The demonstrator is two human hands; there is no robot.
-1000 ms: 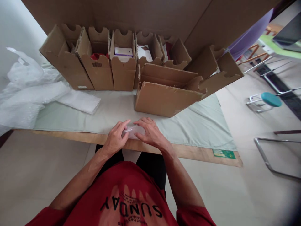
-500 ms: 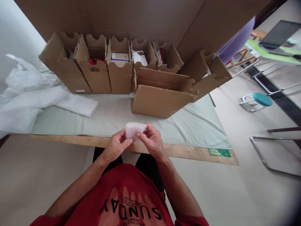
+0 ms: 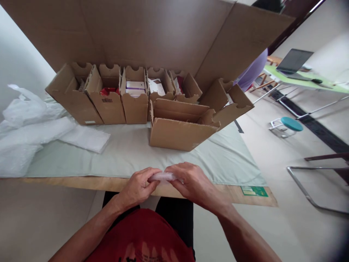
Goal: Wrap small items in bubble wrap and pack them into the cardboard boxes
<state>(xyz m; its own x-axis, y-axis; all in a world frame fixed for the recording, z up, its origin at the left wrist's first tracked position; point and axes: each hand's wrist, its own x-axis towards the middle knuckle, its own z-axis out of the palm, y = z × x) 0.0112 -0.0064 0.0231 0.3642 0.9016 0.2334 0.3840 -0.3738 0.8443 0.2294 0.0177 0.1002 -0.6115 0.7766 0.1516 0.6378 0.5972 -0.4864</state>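
Both my hands meet over the table's near edge and pinch a small bundle of clear bubble wrap [image 3: 163, 177] between them. My left hand [image 3: 139, 186] grips its left end with curled fingers. My right hand [image 3: 192, 181] closes over its right end. Whatever is inside the wrap is hidden. Just beyond the hands lies a pale green cloth [image 3: 131, 153] on the wooden table [image 3: 81, 182].
A low open cardboard box [image 3: 178, 134] sits behind the hands, with a row of several upright cardboard boxes [image 3: 109, 105] holding packets further back. Loose bubble wrap and plastic bags [image 3: 29, 127] lie at left. A big cardboard sheet [image 3: 141, 32] stands behind. A stool [image 3: 291, 124] and chair frame [image 3: 313, 182] are at right.
My hands lifted the bubble-wrap bundle off the cloth, then brought it down and closer to me, squeezing it flatter. The view has tilted up.
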